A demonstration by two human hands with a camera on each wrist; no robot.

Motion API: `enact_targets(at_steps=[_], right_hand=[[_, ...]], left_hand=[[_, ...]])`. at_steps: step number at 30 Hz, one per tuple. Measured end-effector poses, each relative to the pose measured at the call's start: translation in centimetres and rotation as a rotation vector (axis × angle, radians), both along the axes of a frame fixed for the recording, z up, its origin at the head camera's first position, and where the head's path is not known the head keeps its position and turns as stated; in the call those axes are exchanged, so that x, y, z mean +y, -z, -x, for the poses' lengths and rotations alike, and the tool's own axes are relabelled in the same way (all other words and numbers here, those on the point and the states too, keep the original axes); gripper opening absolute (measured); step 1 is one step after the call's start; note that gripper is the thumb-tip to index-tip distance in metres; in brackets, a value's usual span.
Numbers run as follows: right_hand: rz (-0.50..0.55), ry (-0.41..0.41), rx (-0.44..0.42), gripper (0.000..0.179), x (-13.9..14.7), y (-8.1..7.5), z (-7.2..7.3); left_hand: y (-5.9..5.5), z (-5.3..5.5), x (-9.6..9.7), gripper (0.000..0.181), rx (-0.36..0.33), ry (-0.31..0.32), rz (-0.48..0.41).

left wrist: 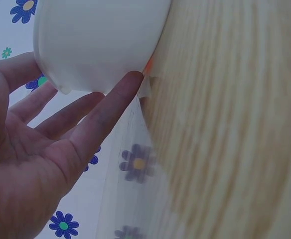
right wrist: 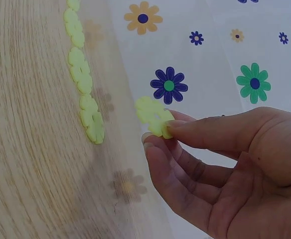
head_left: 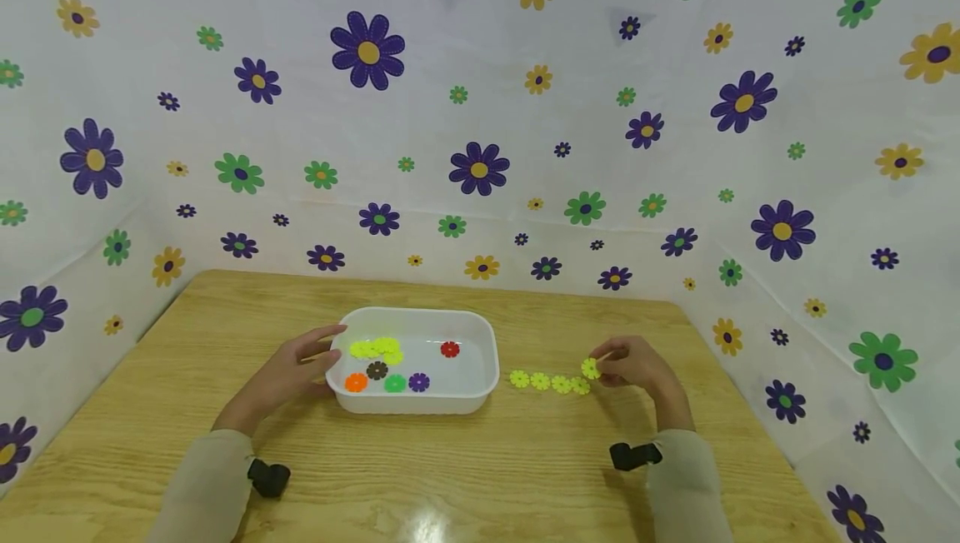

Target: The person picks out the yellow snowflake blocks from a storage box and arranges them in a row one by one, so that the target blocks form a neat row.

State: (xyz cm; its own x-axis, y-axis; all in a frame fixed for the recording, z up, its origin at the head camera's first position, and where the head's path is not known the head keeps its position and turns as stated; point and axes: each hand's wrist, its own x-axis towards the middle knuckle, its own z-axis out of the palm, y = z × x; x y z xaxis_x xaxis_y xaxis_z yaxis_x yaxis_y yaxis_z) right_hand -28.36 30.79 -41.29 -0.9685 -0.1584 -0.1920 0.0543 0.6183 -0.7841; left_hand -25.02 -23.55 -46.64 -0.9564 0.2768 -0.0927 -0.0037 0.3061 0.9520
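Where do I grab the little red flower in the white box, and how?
Best pinch the red flower by opposite edges of its notched rim, probably from above: it looks thin and flat inside the white box, with walls all round, and no other piece touches it.

From where I stand, the person's sleeved left forearm (head_left: 206,485) slants inward, the left hand (head_left: 288,372) reaching ahead with fingers (left wrist: 108,109) parted and only slightly bent. Well apart from it, the right forearm (head_left: 686,485) points nearly straight forward; the right hand (head_left: 633,364) turns inward, its thumb (right wrist: 210,132) and fingers pinching, palm hollowed.
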Motion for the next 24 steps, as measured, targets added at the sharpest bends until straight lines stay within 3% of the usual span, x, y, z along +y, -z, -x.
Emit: enact_targets(at_steps=[24], right_hand=[[-0.104, 0.032, -0.050, 0.025, 1.5, 1.3, 0.2]], left_hand=[[0.0, 0.1, 0.0, 0.063, 0.000, 0.000, -0.008]])
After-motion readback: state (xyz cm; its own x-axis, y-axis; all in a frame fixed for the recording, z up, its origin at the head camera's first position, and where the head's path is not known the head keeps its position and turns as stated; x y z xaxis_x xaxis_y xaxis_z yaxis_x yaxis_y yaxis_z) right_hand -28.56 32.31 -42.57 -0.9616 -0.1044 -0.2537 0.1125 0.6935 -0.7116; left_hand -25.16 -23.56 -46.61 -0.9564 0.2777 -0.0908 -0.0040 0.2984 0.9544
